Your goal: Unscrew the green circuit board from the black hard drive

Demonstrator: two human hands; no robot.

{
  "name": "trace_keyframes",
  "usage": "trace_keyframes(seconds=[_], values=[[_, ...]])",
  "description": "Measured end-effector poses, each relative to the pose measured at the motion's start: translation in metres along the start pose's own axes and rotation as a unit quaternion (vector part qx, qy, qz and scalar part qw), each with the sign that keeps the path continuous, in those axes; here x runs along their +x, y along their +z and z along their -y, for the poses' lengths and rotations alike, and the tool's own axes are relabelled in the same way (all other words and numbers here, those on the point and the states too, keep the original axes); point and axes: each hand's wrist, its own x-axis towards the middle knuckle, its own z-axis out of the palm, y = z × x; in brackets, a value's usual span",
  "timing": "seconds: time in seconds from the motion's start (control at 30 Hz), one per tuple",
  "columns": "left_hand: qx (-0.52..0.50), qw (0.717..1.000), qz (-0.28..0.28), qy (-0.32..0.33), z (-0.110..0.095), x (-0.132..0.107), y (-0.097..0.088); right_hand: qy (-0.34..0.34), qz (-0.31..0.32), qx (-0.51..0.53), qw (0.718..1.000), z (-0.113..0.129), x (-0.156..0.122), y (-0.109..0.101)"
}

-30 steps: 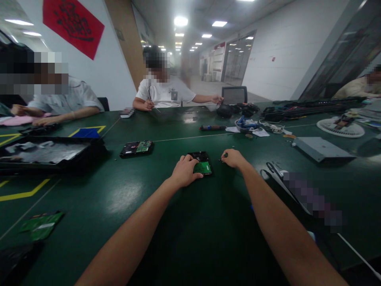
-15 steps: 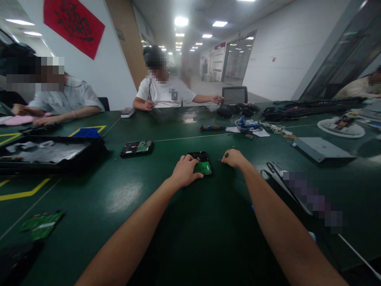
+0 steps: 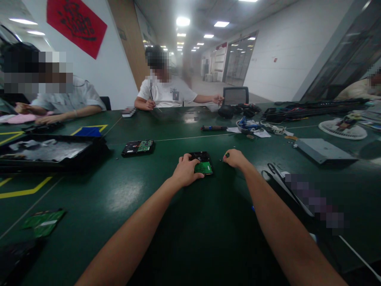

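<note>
The left grip (image 3: pixel 187 170) lies over the near-left corner of a hard disk drive (image 3: pixel 202 157), thumb along the near edge and fingers bent onto the far-left side, pinning it to the counter (image 3: pixel 166 159). The drive's green circuit board (image 3: pixel 204 167) faces up, just right of the left thumb. If that hold eases or presses unevenly, the drive could skid or pivot on the smooth top, since nothing else braces it.

The right grip (image 3: pixel 234 158) is pinched together on a small green item (image 3: pixel 227 155), just right of the drive and apart from it. The item is too small to identify. A tiny light speck (image 3: pixel 221 160) shows just left of the right fingertips; I cannot tell whether it is a loose part or the item's tip. If loose, it could easily be flicked away or lost against the dark surface by a careless brush of these fingers. If the green item has a hard end, a slip towards the left grip could scratch the board or jab the thumb. The second hard disk drive (image 3: pixel 137 147), well left of the left grip, seems out of danger.
</note>
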Motion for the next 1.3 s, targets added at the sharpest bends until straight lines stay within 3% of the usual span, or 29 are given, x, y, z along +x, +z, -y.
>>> trace_keyframes(seconds=[0.2, 0.27, 0.33, 0.53, 1.3], values=[[-0.027, 0.999, 0.03, -0.008, 0.001, 0.002, 0.001, -0.059, -0.086, 0.049, 0.993, 0.017, -0.011, -0.035], [-0.034, 0.999, 0.037, -0.004, 0.001, 0.003, 0.0, -0.148, -0.168, 0.115, 0.968, 0.027, -0.019, -0.044], [-0.034, 0.999, 0.038, 0.0, 0.001, 0.003, 0.0, -0.212, -0.201, 0.165, 0.942, 0.037, -0.027, -0.047], [-0.028, 0.999, 0.03, 0.006, 0.001, 0.003, 0.0, -0.233, -0.191, 0.215, 0.929, 0.054, -0.041, -0.039], [-0.028, 0.999, 0.03, 0.003, 0.002, 0.004, 0.003, -0.243, -0.171, 0.195, 0.935, 0.056, -0.039, -0.03]])
